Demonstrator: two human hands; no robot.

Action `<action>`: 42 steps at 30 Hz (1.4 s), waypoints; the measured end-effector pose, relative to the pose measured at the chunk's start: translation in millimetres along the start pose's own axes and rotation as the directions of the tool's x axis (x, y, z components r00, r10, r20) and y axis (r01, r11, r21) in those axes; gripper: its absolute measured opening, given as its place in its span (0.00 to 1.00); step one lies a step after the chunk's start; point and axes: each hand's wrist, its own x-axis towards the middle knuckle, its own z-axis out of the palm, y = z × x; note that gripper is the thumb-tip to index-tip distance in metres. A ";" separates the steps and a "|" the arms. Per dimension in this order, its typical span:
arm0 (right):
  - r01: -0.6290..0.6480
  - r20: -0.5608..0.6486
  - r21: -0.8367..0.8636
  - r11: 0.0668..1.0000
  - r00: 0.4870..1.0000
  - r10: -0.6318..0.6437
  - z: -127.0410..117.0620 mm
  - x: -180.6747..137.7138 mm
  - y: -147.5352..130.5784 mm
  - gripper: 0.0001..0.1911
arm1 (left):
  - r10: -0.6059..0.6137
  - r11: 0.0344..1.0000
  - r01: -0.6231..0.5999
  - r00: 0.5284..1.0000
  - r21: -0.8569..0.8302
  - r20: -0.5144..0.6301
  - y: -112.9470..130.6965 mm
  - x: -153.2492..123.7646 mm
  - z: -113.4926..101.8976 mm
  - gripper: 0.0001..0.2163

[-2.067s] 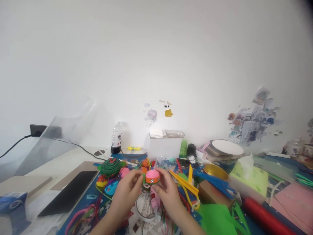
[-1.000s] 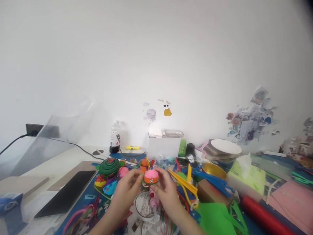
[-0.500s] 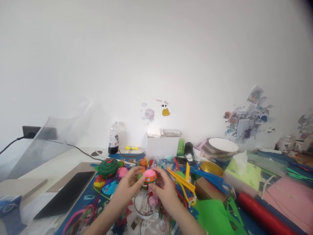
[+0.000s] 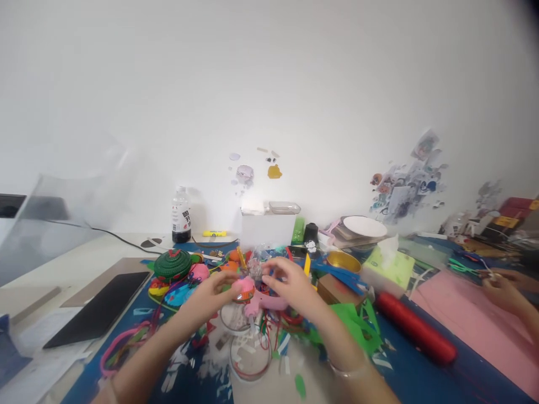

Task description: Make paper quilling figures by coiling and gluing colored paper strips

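My left hand is closed with thumb and fingertips around a small pink and orange craft ornament. Just right of it, my right hand hovers with thumb and fingers curved apart, nothing visible between them. Below the ornament lies a pink tool with a pale tip, shaped like a glue gun. Under both hands are clear round rings and red strings. A crumpled clear plastic piece sits behind the ornament. The left fingers partly cover the ornament.
A green woven lidded craft stands left, near a black tablet-like slab. Rightward are green felt, a red roll, a tissue box and a gold tin. Another person's hands work at far right.
The view has swung right and down. My right hand has come off the ornament and moved a little away from it; my left hand still holds it. A co-worker's hands have come into view.
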 end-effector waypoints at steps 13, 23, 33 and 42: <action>-0.173 0.268 -0.531 0.830 0.895 0.357 -5.8 -126.6 17.2 0.13 | -0.072 0.997 0.070 0.948 0.018 0.309 10.5 -16.9 4.2 0.18; -0.274 0.098 -0.363 0.890 0.939 0.329 3.9 -143.8 20.3 0.13 | 0.017 0.963 -0.112 0.933 0.245 0.360 11.7 -20.7 -2.0 0.16; -0.238 -0.023 -0.341 0.909 0.969 0.245 28.9 -155.9 22.1 0.08 | 0.042 0.907 -0.119 0.980 0.404 0.195 0.1 -11.6 -12.9 0.16; -0.260 -0.041 -0.264 0.929 0.965 0.259 29.8 -153.0 24.6 0.10 | 0.234 0.881 -0.218 0.972 0.419 0.014 10.5 -11.9 0.9 0.13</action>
